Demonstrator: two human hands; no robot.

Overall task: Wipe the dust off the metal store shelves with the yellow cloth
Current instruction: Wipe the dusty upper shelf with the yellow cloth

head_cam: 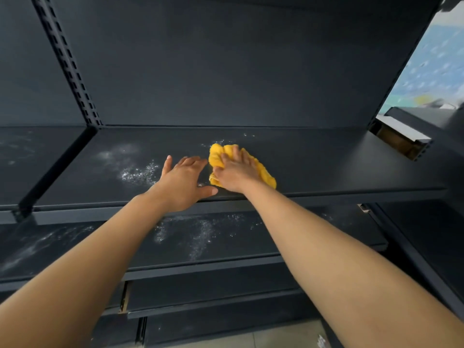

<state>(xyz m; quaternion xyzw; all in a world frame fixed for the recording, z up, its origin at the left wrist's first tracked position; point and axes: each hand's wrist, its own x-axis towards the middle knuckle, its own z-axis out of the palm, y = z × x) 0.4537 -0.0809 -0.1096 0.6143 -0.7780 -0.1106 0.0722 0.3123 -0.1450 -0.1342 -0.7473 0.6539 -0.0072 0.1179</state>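
Right hand [236,172] pressing yellow cloth [266,175] onto dusty metal shelf [326,167], fingers spread flat over it; left hand [183,182] beside, palm down, fingers straight, touching shelf near white dust [138,173]

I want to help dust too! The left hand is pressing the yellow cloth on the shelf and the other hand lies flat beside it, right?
Not quite. The head view shows the right hand pressing the yellow cloth on the shelf. The left hand is the one lying flat beside it.
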